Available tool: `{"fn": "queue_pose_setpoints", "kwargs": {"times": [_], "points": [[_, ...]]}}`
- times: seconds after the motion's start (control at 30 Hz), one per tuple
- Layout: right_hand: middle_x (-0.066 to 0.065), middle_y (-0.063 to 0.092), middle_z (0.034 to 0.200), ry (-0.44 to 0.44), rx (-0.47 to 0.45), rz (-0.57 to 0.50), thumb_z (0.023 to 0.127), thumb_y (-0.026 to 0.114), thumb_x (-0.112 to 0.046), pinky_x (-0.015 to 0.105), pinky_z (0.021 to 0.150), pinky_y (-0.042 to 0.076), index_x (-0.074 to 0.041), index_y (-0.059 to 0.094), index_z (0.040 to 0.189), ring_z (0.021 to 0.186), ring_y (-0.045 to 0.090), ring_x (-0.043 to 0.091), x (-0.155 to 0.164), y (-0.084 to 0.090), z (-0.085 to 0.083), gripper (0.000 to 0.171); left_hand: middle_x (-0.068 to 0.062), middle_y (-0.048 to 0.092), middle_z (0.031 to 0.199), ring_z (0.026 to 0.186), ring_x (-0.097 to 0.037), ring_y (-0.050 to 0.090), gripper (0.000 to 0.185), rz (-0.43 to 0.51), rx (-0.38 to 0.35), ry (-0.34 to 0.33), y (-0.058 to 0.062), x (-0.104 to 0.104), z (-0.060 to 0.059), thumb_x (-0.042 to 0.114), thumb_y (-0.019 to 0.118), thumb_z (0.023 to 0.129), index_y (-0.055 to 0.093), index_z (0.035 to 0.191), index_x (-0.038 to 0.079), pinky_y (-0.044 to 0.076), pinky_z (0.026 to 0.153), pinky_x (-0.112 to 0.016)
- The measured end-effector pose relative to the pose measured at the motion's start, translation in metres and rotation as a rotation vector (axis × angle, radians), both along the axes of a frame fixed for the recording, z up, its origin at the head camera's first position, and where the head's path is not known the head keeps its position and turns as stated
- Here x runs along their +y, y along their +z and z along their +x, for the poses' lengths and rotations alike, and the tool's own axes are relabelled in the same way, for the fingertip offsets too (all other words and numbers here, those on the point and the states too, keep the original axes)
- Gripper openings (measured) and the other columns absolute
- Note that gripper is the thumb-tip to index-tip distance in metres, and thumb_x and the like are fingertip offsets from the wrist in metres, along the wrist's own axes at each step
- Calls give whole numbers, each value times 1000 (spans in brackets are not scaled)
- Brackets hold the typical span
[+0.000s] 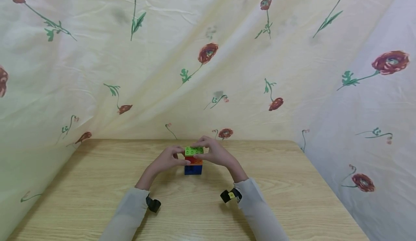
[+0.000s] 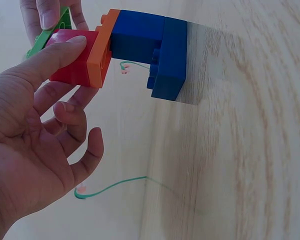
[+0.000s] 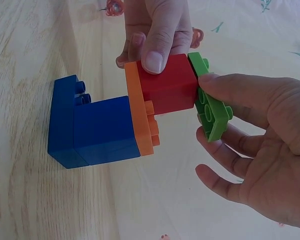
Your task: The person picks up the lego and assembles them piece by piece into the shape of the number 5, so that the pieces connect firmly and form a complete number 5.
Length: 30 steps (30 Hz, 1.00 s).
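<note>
A stack of toy building bricks stands on the table between both hands. Its base is a blue brick [image 2: 171, 62] with studs showing, carrying a second blue brick [image 3: 105, 127]. Across that lies a thin orange brick [image 3: 139, 110], topped at one end by a red brick [image 3: 169, 82]. My left hand [image 1: 167, 159] pinches the red brick, thumb on its near side. My right hand [image 1: 214, 153] holds a thin green brick [image 3: 210, 105] by its edges, against the top of the red one. Part of the green brick overhangs the red.
The wooden table [image 1: 97, 190] extends around the stack. A flower-printed cloth [image 1: 156, 60] hangs behind the table and along its sides. Each wrist bears a small black camera, the left one [image 1: 153, 205] and the right one [image 1: 226, 196] both close above the tabletop.
</note>
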State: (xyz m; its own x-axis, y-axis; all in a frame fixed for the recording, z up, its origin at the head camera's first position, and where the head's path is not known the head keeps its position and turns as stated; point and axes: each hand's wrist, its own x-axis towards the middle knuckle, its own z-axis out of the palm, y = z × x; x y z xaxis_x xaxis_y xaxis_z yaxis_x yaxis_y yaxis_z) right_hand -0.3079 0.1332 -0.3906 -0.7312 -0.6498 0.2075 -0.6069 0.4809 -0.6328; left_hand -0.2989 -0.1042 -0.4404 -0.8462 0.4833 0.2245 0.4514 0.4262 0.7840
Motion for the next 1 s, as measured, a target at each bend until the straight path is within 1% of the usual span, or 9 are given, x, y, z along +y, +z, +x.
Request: {"fn": "queue_pose_setpoints", "kwargs": {"times": [0.07, 0.2, 0.3, 0.37, 0.5, 0.6, 0.73, 0.9, 1.0], "points": [[9, 65, 116, 2, -2, -3, 94, 74, -14, 32, 82, 51, -10, 71, 129, 101, 55, 18, 0, 0, 0, 35, -11, 72, 111, 85, -25, 53, 30, 0, -1, 0, 0, 0, 0, 23, 79, 90, 75, 114, 6, 44, 68, -25], [10, 65, 118, 7, -11, -15, 94, 73, -14, 47, 88, 53, -9, 71, 129, 104, 56, 20, 0, 1, -1, 35, -12, 72, 111, 85, -25, 53, 29, 4, -5, 4, 0, 0, 1, 22, 79, 90, 75, 114, 6, 44, 68, -25], [9, 65, 119, 8, -10, -13, 94, 73, -15, 48, 92, 51, -10, 71, 129, 107, 57, 21, 0, 0, -1, 35, -12, 72, 112, 85, -24, 53, 29, 5, -6, 5, 0, 0, 1, 22, 79, 90, 75, 113, 6, 44, 68, -26], [8, 66, 119, 9, -3, -7, 94, 74, -16, 45, 94, 49, -11, 71, 129, 109, 57, 21, 0, 0, -1, 35, -12, 72, 112, 85, -24, 53, 28, 6, -2, 3, 0, -1, 0, 22, 79, 90, 75, 113, 6, 44, 69, -26], [7, 66, 119, 8, 3, -9, 94, 74, -16, 48, 95, 49, -12, 71, 128, 108, 57, 20, 0, 0, -1, 35, -12, 72, 112, 86, -24, 53, 28, 7, 7, -2, -2, -1, -2, 22, 79, 90, 76, 113, 6, 44, 69, -26], [8, 66, 118, 5, 3, -17, 93, 75, -15, 47, 91, 52, -12, 72, 128, 104, 57, 19, 0, -1, 0, 35, -12, 73, 113, 87, -24, 54, 28, 6, 9, -5, -2, -1, -2, 22, 79, 90, 76, 113, 6, 45, 70, -25], [8, 65, 116, -2, 9, -14, 93, 74, -13, 30, 81, 51, -11, 72, 129, 100, 56, 17, 0, 0, 1, 35, -11, 72, 112, 88, -23, 55, 29, 8, 6, -6, -3, 0, -3, 22, 79, 90, 76, 114, 6, 45, 71, -25], [8, 63, 115, -14, 7, -12, 94, 74, -13, 26, 80, 48, -10, 71, 129, 99, 54, 17, 0, 0, 1, 35, -11, 72, 111, 87, -22, 54, 28, 18, 5, -7, -5, -1, -4, 21, 79, 90, 76, 113, 6, 45, 71, -25], [9, 63, 115, -13, -3, -16, 93, 74, -12, 24, 80, 50, -9, 71, 129, 99, 54, 18, 0, 0, 2, 36, -10, 72, 110, 88, -22, 54, 26, 20, 9, -11, -6, -1, -4, 22, 79, 90, 76, 111, 6, 44, 71, -25]]}}
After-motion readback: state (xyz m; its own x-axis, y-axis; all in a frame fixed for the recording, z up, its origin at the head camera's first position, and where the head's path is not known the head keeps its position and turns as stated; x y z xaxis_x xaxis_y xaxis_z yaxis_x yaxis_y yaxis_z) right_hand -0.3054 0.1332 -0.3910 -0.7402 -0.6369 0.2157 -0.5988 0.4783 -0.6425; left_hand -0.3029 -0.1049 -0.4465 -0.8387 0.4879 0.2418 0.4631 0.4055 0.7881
